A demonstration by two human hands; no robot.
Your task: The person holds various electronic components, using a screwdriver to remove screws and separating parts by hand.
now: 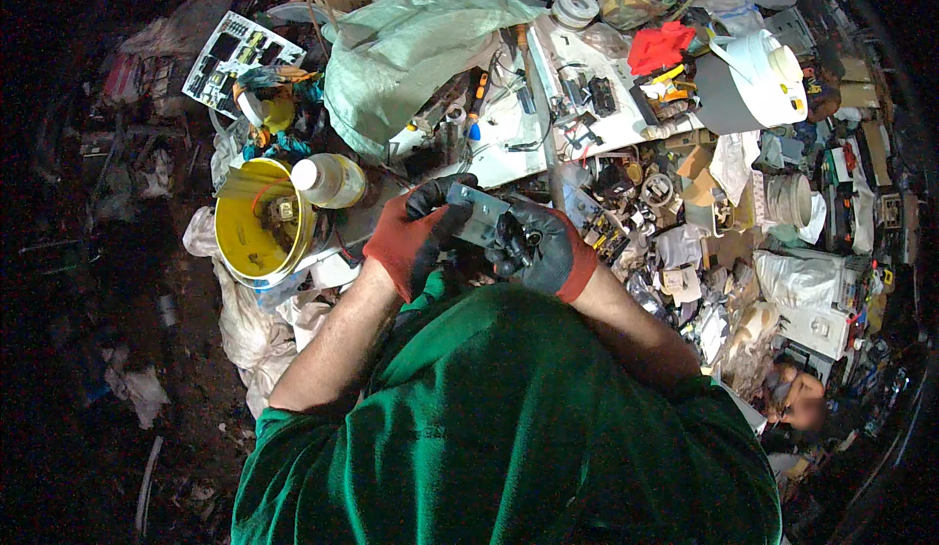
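Observation:
My left hand (416, 237), in a red and black work glove, pinches a flat grey metal plate (479, 214) by its left side. The plate is tilted and seems to have small holes or marks. My right hand (556, 251), gloved alike, is closed at the plate's right end around a small black part (513, 240) with a shiny round piece. Whether that part is fixed to the plate I cannot tell. Left of my left hand stands a white plastic jar (331, 181) with a lid, beside a yellow bucket (233, 242) with a red wire inside.
A white board (509, 154) beyond my hands carries tools, wires and black parts. A pale green sack (391, 66) lies across its left side. A white bucket (758, 80) lies on its side at the far right, near red cloth (661, 48). Heaped scrap (685, 281) fills the right.

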